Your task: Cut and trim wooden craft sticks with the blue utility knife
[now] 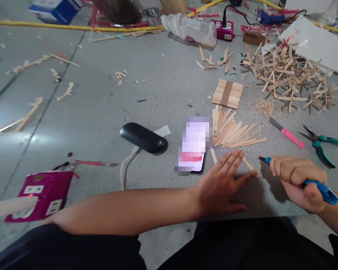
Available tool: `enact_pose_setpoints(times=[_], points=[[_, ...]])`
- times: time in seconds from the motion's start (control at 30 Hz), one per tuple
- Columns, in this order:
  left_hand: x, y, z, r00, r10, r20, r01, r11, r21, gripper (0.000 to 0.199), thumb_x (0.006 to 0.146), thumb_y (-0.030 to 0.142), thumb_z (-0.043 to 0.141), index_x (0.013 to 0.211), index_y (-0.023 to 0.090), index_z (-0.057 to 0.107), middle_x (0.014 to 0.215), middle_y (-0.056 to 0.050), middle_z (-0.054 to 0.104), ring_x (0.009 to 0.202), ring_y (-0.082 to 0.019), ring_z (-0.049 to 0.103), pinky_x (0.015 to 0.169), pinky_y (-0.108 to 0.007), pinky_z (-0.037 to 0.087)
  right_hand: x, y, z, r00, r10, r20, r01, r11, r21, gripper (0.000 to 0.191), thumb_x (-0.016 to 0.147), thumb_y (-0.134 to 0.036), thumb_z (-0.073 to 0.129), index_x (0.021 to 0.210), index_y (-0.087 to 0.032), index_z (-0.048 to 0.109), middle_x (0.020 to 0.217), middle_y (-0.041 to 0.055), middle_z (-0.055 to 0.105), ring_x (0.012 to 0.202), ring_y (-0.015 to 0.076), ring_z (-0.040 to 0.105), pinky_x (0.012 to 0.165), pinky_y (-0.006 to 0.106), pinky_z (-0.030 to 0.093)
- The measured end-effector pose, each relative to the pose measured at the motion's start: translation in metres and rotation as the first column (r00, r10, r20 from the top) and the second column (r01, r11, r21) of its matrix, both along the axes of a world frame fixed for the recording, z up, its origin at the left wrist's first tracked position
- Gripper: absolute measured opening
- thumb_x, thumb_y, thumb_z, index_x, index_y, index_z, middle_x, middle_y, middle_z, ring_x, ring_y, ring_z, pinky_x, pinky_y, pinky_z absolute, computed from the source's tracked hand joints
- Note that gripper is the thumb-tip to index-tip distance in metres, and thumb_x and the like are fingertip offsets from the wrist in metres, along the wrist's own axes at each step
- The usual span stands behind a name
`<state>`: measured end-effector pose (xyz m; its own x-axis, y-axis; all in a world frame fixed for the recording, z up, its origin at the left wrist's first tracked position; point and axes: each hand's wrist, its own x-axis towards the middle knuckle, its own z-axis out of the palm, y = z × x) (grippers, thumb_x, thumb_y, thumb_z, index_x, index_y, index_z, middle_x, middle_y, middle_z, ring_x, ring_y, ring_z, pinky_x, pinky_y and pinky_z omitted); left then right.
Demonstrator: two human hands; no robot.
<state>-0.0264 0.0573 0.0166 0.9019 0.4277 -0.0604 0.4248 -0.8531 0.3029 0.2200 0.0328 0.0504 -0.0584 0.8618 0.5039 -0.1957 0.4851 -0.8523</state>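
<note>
My left hand [224,183] lies flat on the grey table with its fingers stretched out. A wooden craft stick [248,163] shows between its fingers and thumb, with the index fingertip on its near end; another craft stick [213,155] pokes out beyond the hand. My right hand [301,180] is closed around a blue-handled utility knife [322,190], held a little above the table. Its dark tip points left toward the stick. Beyond my left hand, loose craft sticks [233,133] lie fanned out, with a banded bundle of sticks [221,93] behind them.
A phone [195,142] and a dark oblong case [143,138] lie left of the sticks. At right are a pink-handled knife [293,138] and green-handled pliers [322,142]. Behind stand a pile of joined sticks [291,75] and a plastic bottle [190,29]. A purple power strip [46,195] sits front left.
</note>
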Motion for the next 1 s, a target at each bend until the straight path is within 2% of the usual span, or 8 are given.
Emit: enact_pose_setpoints(times=[0.13, 0.27, 0.37, 0.5, 0.6, 0.77, 1.0], points=[[-0.002, 0.0, -0.001, 0.999, -0.008, 0.044, 0.009, 1.0, -0.013, 0.114, 0.093, 0.092, 0.071, 0.184, 0.031, 0.037, 0.189, -0.029, 0.031, 0.172, -0.05, 0.041, 0.139, -0.062, 0.033, 0.0, 0.001, 0.0, 1.0, 0.018, 0.018, -0.019, 0.999, 0.026, 0.049, 0.109, -0.043, 0.061, 0.071, -0.024, 0.039, 0.061, -0.0081, 0.029, 0.049, 0.0097, 0.031, 0.054, 0.033, 0.038], [-0.003, -0.003, -0.006, 0.998, 0.013, 0.065, -0.011, 1.0, -0.026, 0.114, 0.092, 0.09, 0.074, 0.183, 0.032, 0.038, 0.189, -0.029, 0.031, 0.173, -0.05, 0.041, 0.138, -0.061, 0.036, -0.001, 0.002, 0.001, 1.0, 0.0, 0.001, 0.0, 1.0, -0.018, 0.049, 0.111, -0.041, 0.061, 0.071, -0.024, 0.037, 0.061, -0.0081, 0.027, 0.049, 0.0097, 0.029, 0.053, 0.033, 0.037], [-0.003, -0.003, -0.008, 0.997, 0.013, 0.074, -0.01, 0.999, -0.037, 0.115, 0.092, 0.09, 0.073, 0.184, 0.032, 0.036, 0.189, -0.03, 0.03, 0.173, -0.051, 0.039, 0.138, -0.063, 0.035, -0.001, 0.003, -0.001, 1.0, 0.018, 0.016, -0.018, 1.0, 0.012, 0.048, 0.109, -0.039, 0.062, 0.071, -0.025, 0.037, 0.061, -0.0079, 0.027, 0.049, 0.0097, 0.029, 0.052, 0.033, 0.037], [-0.001, 0.0, -0.004, 1.0, -0.005, 0.021, 0.006, 0.999, -0.043, 0.113, 0.094, 0.089, 0.072, 0.184, 0.032, 0.036, 0.191, -0.027, 0.026, 0.174, -0.05, 0.038, 0.141, -0.063, 0.029, -0.001, 0.003, -0.006, 0.999, 0.021, 0.04, -0.024, 0.997, 0.078, 0.044, 0.108, -0.035, 0.062, 0.072, -0.025, 0.038, 0.062, -0.0079, 0.027, 0.049, 0.01, 0.03, 0.052, 0.033, 0.037], [0.0, 0.002, 0.001, 1.0, -0.015, -0.01, 0.015, 1.0, -0.01, 0.114, 0.094, 0.09, 0.07, 0.184, 0.03, 0.035, 0.189, -0.031, 0.029, 0.175, -0.051, 0.036, 0.14, -0.063, 0.033, 0.0, 0.001, -0.008, 0.996, 0.041, 0.074, -0.046, 0.996, 0.08, 0.042, 0.106, -0.037, 0.062, 0.072, -0.025, 0.041, 0.063, -0.0072, 0.029, 0.051, 0.0112, 0.032, 0.053, 0.034, 0.037], [0.0, 0.002, 0.002, 1.0, -0.001, -0.005, 0.001, 0.999, 0.038, 0.119, 0.093, 0.09, 0.073, 0.185, 0.027, 0.033, 0.188, -0.034, 0.028, 0.174, -0.055, 0.035, 0.139, -0.065, 0.036, 0.003, 0.001, -0.001, 0.994, 0.068, 0.083, -0.073, 0.995, 0.065, 0.044, 0.107, -0.038, 0.065, 0.071, -0.024, 0.043, 0.064, -0.0063, 0.031, 0.054, 0.0115, 0.035, 0.058, 0.034, 0.041], [0.0, 0.003, 0.003, 0.998, 0.017, 0.062, -0.019, 0.999, 0.031, 0.107, 0.094, 0.085, 0.076, 0.18, 0.029, 0.044, 0.187, -0.034, 0.03, 0.173, -0.056, 0.036, 0.137, -0.068, 0.04, 0.005, 0.014, 0.008, 0.994, 0.087, 0.061, -0.09, 0.995, 0.05, 0.045, 0.104, -0.03, 0.064, 0.067, -0.024, 0.04, 0.06, -0.0071, 0.031, 0.049, 0.0095, 0.03, 0.055, 0.033, 0.04]])
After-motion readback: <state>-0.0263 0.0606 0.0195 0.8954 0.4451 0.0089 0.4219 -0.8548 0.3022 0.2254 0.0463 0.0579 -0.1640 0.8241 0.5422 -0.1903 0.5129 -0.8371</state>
